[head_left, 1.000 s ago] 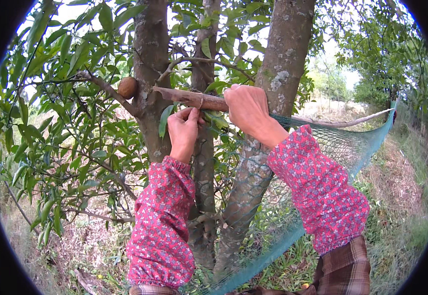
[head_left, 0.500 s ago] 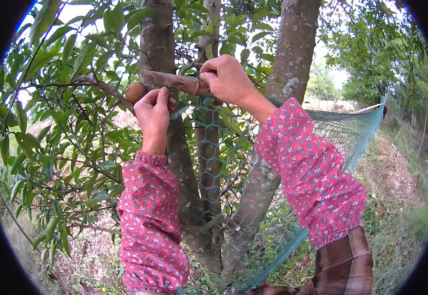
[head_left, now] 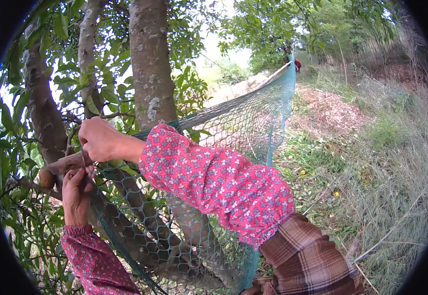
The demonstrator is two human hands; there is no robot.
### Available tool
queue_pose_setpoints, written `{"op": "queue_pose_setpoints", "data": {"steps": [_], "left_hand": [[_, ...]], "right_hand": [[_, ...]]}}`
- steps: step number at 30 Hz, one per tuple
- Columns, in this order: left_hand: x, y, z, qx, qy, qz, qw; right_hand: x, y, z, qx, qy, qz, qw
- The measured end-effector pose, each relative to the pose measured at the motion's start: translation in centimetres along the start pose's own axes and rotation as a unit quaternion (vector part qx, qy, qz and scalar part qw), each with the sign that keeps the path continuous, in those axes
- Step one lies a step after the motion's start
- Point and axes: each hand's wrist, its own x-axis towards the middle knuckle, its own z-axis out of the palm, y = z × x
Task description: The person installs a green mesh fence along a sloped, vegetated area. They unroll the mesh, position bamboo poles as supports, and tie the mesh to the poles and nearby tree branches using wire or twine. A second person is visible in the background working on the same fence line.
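Note:
A short brown wooden pole (head_left: 67,164) lies level against the tree, beside the round cut end of a branch (head_left: 47,178). My right hand (head_left: 103,140) is closed at the pole's right part. A thin cord (head_left: 83,158) seems to run down from its fingers across the pole. Below the pole my left hand (head_left: 77,191) is raised, fingers bent and pinched; what they hold is hidden. Green netting (head_left: 140,209) hangs from near the hands and stretches away to the right. Both forearms wear red flowered sleeve covers.
Thick leaning trunks (head_left: 151,64) stand just behind the net. Leafy branches (head_left: 12,142) crowd the left side. The net's far end rises to a post (head_left: 292,64) at the back, with something red beside it. Grass and dry litter (head_left: 327,113) cover the ground at right.
The view has swung right, so the hands and pole now appear further left and lower. More of the net and ground shows. Both hands stay closed near the pole.

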Motion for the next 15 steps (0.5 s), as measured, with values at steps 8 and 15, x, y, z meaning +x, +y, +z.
{"op": "queue_pose_setpoints", "data": {"steps": [8,15], "left_hand": [[1.9,-1.3,-1.3,0.013,0.067,0.024,0.997],[0.7,-0.5,1.6,0.114,0.157,0.034,0.98]], "right_hand": [[1.3,4.1,-3.1,0.147,-0.26,0.001,0.954],[2.3,6.0,-1.4,0.075,-0.395,-0.147,0.904]]}}
